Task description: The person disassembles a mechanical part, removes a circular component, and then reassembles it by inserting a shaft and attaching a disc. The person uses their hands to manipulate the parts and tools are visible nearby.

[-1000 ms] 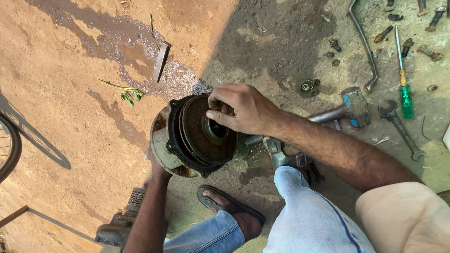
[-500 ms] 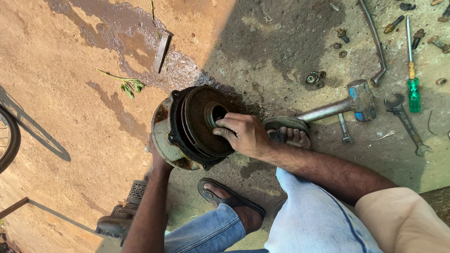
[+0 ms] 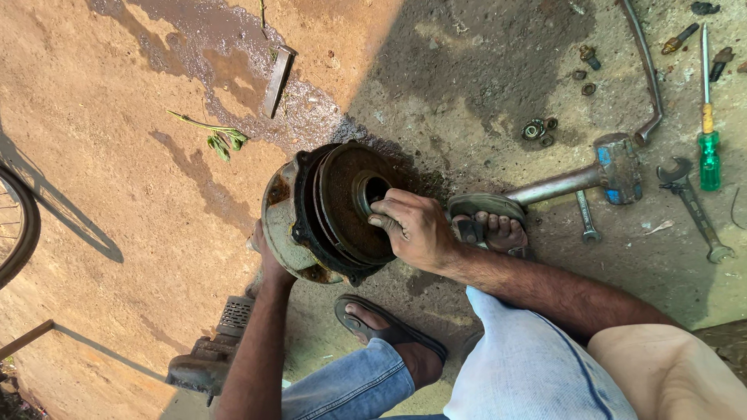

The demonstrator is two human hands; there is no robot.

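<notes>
A person crouches over bare dirt ground point(image 3: 117, 101), working on a rusty round pump housing point(image 3: 331, 210) that stands on its edge near the middle of the scene, its dished face turned to the right. The right hand point(image 3: 416, 229) lies against that face, its fingers curled and grasping the rim of the central bore point(image 3: 372, 190), with the fingertips hooked at the hole's lower edge. The left hand point(image 3: 268, 260) reaches behind the housing's near-left rim; its fingers wrap around the back and are mostly hidden, so how firmly they clasp cannot be told, though the hand touches and steadies the casting.

Just right of the housing a sandalled foot point(image 3: 494, 225) rests on the ground, and a second sandalled foot point(image 3: 393, 334) sits nearer, below the housing. Blue jeans point(image 3: 537, 373) cover the knees at the near edge.

To the right lies a hammer point(image 3: 583, 175) with a metal handle, its head pointing right. Beyond it a bent steel bar point(image 3: 650, 74) runs toward the far edge. A green-handled screwdriver point(image 3: 706, 132) and an open-ended spanner point(image 3: 692, 202) lie at the far right. Small nuts point(image 3: 537, 130) sit far of the hammer. A dark wet patch point(image 3: 218, 47) spreads at the far left, with a flat metal strip point(image 3: 278, 78) and a leafy twig point(image 3: 218, 136) beside it.
</notes>
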